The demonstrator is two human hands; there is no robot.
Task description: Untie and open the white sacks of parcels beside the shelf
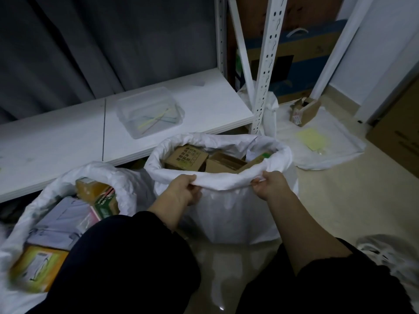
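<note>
**Step: centre sack (238,218) open, cuffing its mouth**

Low white shelf (56,143) behind; the sack stands on the floor just in front, mouth wide, cardboard boxes (186,158) showing. Left hand (179,191) and right hand (271,185) each grip the near rim (222,181), fingers curled round the fold. Next, probably: even the cuff, release.

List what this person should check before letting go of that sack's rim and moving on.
1. Middle sack mouth open, rim rolled down: ok.
2. Left hand and right hand both grip its near rim: ok.
3. Cardboard boxes sit inside, none spilling: ok.
4. Left sack open: ok.
5. Middle sack stands unaided: cannot tell.
6. White bundle at lower right untied: cannot tell.
</note>
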